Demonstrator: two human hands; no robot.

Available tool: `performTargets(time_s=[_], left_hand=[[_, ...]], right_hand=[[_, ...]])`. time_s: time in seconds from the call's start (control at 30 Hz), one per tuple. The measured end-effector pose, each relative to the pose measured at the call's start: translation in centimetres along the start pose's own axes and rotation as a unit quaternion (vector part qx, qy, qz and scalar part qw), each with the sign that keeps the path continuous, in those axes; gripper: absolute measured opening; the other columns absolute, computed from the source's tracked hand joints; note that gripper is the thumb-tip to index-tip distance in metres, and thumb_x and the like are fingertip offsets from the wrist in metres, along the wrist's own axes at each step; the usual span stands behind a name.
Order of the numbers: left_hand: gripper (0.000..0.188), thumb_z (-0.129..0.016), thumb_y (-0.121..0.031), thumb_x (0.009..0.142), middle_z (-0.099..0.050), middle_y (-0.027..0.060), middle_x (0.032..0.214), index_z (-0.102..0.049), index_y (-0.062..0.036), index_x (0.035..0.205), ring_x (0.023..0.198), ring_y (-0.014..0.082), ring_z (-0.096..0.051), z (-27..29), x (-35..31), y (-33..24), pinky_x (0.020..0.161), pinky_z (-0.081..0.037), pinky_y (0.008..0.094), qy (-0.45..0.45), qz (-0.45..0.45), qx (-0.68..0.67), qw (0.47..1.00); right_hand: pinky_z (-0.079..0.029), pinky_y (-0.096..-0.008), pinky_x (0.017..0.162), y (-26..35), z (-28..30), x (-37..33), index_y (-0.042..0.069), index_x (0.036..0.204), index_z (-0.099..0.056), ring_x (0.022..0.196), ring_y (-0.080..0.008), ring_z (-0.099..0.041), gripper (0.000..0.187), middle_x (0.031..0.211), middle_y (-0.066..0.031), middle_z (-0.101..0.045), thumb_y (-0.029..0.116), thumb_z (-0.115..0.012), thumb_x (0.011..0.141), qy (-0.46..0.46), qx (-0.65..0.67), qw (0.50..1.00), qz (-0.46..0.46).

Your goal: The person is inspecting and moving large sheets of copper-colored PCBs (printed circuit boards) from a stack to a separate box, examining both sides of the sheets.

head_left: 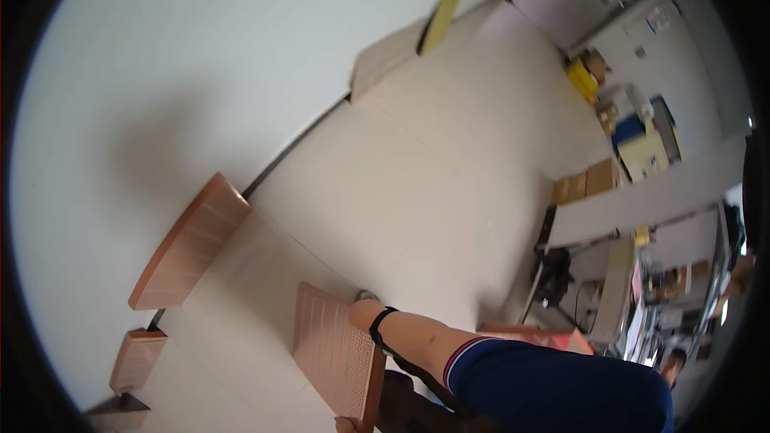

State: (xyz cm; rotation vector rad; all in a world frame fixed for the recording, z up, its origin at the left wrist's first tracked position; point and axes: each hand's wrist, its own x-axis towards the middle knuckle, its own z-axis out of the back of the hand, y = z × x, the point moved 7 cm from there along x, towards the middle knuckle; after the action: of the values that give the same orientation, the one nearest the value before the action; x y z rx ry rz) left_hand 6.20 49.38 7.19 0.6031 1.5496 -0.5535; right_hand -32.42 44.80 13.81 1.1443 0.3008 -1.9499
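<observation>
We see our right hand (365,314) largely hidden behind the top edge of the wooden board (333,353); its grip cannot be judged. Below the board, our left hand (346,425) is cut by the frame edge. Right of the board, desk clutter (642,289) is too small to identify.

One view only, from the head-worn fisheye camera. It looks down and outward, strongly tilted, so the tiled floor (417,184) and white wall (176,72) run diagonally. The person's forearm (417,337) and the wooden board (337,349) sit close at the lower edge; cluttered shelving (642,136) lies far right. Edges curve toward the rim.
</observation>
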Motion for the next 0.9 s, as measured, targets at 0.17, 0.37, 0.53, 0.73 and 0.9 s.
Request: performTargets(time_s=[0.17,0.37,0.53,0.73,0.9], left_hand=[[0.024,-0.038,-0.017,0.084,-0.056,0.0163,0.083,-0.056,-0.0016,0.081,0.071,0.0279,-0.055,7.3,1.0,-5.1,0.063,-0.042,0.0387,-0.076,-0.089,0.471,0.874],[0.027,-0.039,-0.019,0.084,-0.057,0.0187,0.095,-0.056,0.0008,0.092,0.083,0.0311,-0.057,10.3,6.5,-11.7,0.075,-0.044,0.0412,-0.079,-0.16,0.779,0.602],[0.034,-0.044,-0.019,0.081,-0.054,0.0245,0.108,-0.056,0.0024,0.105,0.094,0.0363,-0.056,1.7,6.3,-12.2,0.082,-0.045,0.0419,0.023,-0.186,0.907,0.378],[0.028,-0.053,-0.017,0.075,-0.057,0.0246,0.101,-0.06,0.0034,0.094,0.092,0.0375,-0.057,-11.2,0.5,-10.4,0.08,-0.046,0.0407,0.011,-0.069,0.946,0.317],[0.018,-0.052,-0.01,0.072,-0.058,0.021,0.077,-0.06,0.0049,0.078,0.073,0.0299,-0.057,-17.0,2.9,-6.9,0.066,-0.044,0.0409,0.011,-0.098,0.944,0.315]], right_hand=[[-0.051,-0.0407,0.07,-2.9,-7.8,-5.5,0.004,0.089,-0.068,0.083,-0.0295,-0.064,0.02,0.09,-0.0142,-0.065,0.011,-0.053,0.077,-0.029,0.114,0.992,-0.037],[-0.051,-0.0425,0.068,-5.5,-21.2,-13.2,0.0,0.085,-0.067,0.082,-0.0325,-0.063,0.02,0.089,-0.0159,-0.065,0.011,-0.057,0.071,-0.033,0.274,0.957,-0.088],[-0.05,-0.0404,0.062,-8.2,-32.9,-18.3,0.005,0.071,-0.068,0.074,-0.034,-0.063,0.012,0.076,-0.0146,-0.065,0.013,-0.06,0.067,-0.042,0.437,0.877,-0.196],[-0.05,-0.0432,0.076,-9.6,-43.5,-21.8,0.004,0.093,-0.067,0.092,-0.0328,-0.061,0.023,0.099,-0.0172,-0.063,0.01,-0.059,0.073,0.038,0.479,0.864,-0.152],[-0.048,-0.0391,0.065,-12.9,-50.2,-25.0,0.005,0.074,-0.066,0.079,-0.0307,-0.06,0.01,0.08,-0.0139,-0.062,0.009,-0.063,0.066,-0.112,0.411,0.89,-0.163]])
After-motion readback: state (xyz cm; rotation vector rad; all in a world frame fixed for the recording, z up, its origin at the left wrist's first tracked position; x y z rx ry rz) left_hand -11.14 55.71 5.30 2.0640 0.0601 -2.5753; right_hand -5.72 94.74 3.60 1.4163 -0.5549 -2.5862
